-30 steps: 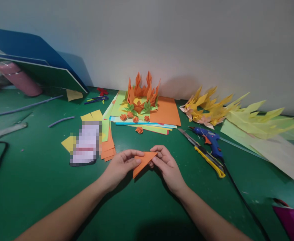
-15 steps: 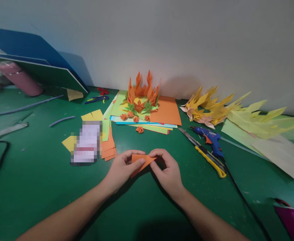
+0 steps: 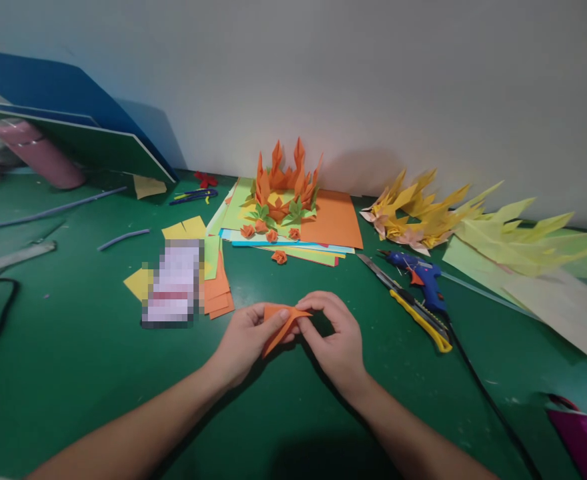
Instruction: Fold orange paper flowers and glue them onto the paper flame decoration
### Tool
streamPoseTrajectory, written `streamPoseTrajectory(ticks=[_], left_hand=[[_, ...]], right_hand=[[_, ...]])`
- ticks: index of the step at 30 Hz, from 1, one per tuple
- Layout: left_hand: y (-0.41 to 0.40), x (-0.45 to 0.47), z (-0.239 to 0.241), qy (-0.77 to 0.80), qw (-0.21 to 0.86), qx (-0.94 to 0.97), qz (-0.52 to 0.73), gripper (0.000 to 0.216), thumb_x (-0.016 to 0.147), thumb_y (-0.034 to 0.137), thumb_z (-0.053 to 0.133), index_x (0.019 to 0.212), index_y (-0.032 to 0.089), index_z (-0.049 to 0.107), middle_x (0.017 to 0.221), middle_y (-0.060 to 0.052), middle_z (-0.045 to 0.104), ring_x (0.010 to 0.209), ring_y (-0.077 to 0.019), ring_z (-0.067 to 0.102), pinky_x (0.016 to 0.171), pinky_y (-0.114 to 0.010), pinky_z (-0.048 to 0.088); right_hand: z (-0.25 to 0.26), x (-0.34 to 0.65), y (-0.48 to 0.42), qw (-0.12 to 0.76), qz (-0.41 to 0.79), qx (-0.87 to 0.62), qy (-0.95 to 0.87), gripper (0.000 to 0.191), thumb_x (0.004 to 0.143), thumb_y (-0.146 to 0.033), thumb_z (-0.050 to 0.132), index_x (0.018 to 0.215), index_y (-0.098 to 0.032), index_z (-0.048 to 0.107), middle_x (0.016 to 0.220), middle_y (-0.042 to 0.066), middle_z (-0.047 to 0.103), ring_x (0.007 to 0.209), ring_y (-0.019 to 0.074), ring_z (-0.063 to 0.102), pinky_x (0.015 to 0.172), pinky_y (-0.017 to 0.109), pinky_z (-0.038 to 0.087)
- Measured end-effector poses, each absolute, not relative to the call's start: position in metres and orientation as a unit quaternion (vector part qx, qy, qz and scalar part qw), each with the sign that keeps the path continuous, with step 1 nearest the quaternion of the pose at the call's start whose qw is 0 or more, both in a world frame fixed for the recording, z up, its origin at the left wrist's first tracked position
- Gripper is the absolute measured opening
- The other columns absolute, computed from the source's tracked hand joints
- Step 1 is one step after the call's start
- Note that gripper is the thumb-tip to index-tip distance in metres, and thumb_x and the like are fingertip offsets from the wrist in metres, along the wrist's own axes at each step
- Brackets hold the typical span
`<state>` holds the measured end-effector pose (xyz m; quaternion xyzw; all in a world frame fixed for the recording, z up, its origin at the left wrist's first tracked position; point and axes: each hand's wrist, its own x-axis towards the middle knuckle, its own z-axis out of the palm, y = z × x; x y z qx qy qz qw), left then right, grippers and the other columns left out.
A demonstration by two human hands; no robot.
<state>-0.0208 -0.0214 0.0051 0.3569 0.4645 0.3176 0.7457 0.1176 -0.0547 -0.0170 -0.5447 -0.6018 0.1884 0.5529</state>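
Observation:
Between my hands, over the green table, is a piece of folded orange paper point(image 3: 277, 331) with its layers partly parted. My left hand point(image 3: 246, 337) pinches it from the left, thumb on top and fingers behind. My right hand point(image 3: 334, 331) grips the pointed right corner between thumb and fingertips. Beyond the hands lies a small orange paper rose point(image 3: 279, 257), with several more roses near a standing orange paper crown point(image 3: 286, 187). Left of my left hand is a stack of orange paper squares point(image 3: 218, 301).
A blurred phone point(image 3: 172, 283) lies left among yellow paper pieces. On the right are a yellow utility knife point(image 3: 413, 313), a blue glue gun point(image 3: 421, 275) with a trailing cord, and a yellow paper crown point(image 3: 418, 217). A pink bottle point(image 3: 41, 153) leans at the far left.
The folded orange paper has opened slightly, its front layer now standing apart from the back along a curved edge. Both hands stay in nearly the same place.

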Motion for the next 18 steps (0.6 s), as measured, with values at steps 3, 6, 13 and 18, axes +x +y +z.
streamPoseTrajectory(ticks=[3, 6, 13, 18], left_hand=[[-0.0214, -0.0190, 0.0058, 0.458, 0.749, 0.352, 0.324, 0.037, 0.055, 0.044, 0.080, 0.069, 0.012, 0.068, 0.061, -0.002, 0.067, 0.056, -0.0109, 0.059, 0.061, -0.024, 0.049], [-0.0223, -0.0181, 0.0069, 0.459, 0.742, 0.349, 0.341, 0.038, 0.054, 0.043, 0.081, 0.069, 0.013, 0.065, 0.064, -0.001, 0.067, 0.057, -0.0115, 0.059, 0.063, -0.026, 0.050], [-0.0246, -0.0195, 0.0087, 0.448, 0.759, 0.314, 0.354, 0.031, 0.055, 0.037, 0.082, 0.066, 0.014, 0.063, 0.062, 0.002, 0.064, 0.058, -0.0102, 0.056, 0.060, -0.022, 0.045], [-0.0240, -0.0181, 0.0069, 0.427, 0.788, 0.281, 0.342, 0.032, 0.056, 0.036, 0.081, 0.065, 0.014, 0.061, 0.062, 0.002, 0.064, 0.059, -0.0094, 0.057, 0.065, -0.023, 0.047]], right_hand=[[-0.0158, 0.1166, -0.0554, 0.548, 0.179, -0.548, -0.607, 0.009, 0.078, -0.017, 0.058, 0.076, -0.024, 0.062, 0.078, 0.003, 0.065, 0.077, 0.0205, 0.060, 0.071, 0.036, 0.047], [-0.0156, 0.1168, -0.0564, 0.544, 0.154, -0.546, -0.619, 0.010, 0.079, -0.017, 0.057, 0.076, -0.025, 0.063, 0.077, 0.002, 0.065, 0.077, 0.0207, 0.060, 0.071, 0.037, 0.046], [-0.0144, 0.1187, -0.0592, 0.554, 0.059, -0.537, -0.633, 0.014, 0.077, -0.015, 0.058, 0.077, -0.027, 0.066, 0.080, 0.002, 0.063, 0.076, 0.0204, 0.059, 0.072, 0.039, 0.045], [-0.0186, 0.1207, -0.0561, 0.534, 0.042, -0.528, -0.659, 0.016, 0.075, -0.012, 0.060, 0.077, -0.027, 0.066, 0.083, 0.002, 0.062, 0.079, 0.0204, 0.057, 0.074, 0.038, 0.043]])
